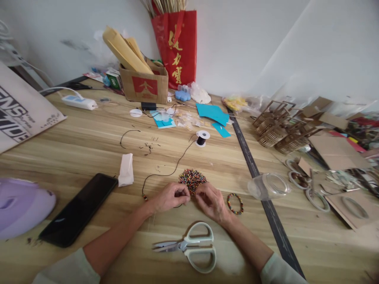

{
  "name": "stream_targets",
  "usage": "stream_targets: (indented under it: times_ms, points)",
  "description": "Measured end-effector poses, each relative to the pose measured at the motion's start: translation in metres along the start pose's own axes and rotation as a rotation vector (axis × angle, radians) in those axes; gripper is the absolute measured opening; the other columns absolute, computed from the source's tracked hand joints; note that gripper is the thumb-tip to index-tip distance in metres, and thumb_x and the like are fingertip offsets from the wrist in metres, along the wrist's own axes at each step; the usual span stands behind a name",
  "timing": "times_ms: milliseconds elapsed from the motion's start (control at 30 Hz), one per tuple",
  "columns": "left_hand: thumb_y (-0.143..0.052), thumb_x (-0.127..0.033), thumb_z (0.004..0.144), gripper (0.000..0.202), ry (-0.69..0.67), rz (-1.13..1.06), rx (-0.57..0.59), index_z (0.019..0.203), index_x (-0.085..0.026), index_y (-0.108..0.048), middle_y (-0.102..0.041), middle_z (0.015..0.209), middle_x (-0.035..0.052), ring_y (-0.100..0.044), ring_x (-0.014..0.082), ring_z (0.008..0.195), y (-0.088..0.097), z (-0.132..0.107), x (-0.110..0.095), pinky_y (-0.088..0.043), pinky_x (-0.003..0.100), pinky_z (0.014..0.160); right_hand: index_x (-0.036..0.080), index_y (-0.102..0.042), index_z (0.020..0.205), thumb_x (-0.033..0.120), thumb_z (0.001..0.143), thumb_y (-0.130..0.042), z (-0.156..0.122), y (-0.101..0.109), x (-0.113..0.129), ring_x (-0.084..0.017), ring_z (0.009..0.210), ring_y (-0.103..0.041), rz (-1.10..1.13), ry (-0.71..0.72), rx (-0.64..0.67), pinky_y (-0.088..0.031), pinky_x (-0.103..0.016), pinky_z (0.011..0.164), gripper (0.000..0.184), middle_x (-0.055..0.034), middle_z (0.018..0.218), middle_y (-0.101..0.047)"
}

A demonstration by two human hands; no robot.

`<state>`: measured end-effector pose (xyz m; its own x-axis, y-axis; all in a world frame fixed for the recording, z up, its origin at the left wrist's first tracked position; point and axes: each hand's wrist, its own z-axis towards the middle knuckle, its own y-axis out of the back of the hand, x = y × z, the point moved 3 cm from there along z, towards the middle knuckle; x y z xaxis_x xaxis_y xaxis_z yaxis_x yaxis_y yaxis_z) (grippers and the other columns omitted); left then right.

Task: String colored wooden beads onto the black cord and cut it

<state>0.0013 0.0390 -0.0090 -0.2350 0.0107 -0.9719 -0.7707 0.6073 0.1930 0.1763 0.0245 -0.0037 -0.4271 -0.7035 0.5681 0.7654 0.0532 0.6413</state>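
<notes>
A pile of small multicoloured beads (192, 179) lies on the wooden table in front of both hands. At its lower left, my left hand (171, 197) is closed in a pinch on a thin black cord (160, 174). The cord runs back past a few threaded beads (145, 197) to a white spool (201, 139) wound with black cord. My right hand (211, 202) touches the pile's lower right edge, fingertips pinched together; anything between them is too small to make out. A finished-looking bead bracelet (235, 203) rests to its right. Scissors (189, 246) with pale handles lie below the hands.
On the left are a black phone (79, 209), a folded white paper (126, 169) and a purple object (23, 207). A clear plastic cup (269, 186) lies at right, near small woven baskets (272, 126). Behind stand a cardboard box (143, 85) and a red bag (180, 51).
</notes>
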Motion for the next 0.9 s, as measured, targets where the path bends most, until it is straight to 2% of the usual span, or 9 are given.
stream_targets:
  times_ms: [333,900]
  points:
    - [-0.059,-0.025,0.08,0.015,0.009,0.013,0.012,0.073,-0.012,-0.061,-0.049,0.055,-0.0044,-0.039,0.0082,0.051,0.0011,-0.0002,0.0028,-0.029,0.018,0.048,0.019,-0.06,0.09,0.02,0.091,-0.054,0.0011,-0.0037,0.009,-0.013,0.065,-0.057,0.141,-0.077,0.062,-0.046,-0.022,0.058,0.006,-0.0046,0.079,-0.065]
    - [-0.06,-0.029,0.08,0.018,0.019,0.036,0.012,0.072,-0.012,-0.06,-0.045,0.052,-0.0058,-0.038,0.0074,0.049,0.0006,0.0002,-0.0001,-0.03,0.018,0.047,0.019,-0.06,0.091,0.022,0.093,-0.053,0.0,-0.0046,0.0036,-0.014,0.07,-0.059,0.251,-0.065,0.11,-0.048,-0.024,0.062,0.008,-0.0049,0.08,-0.064]
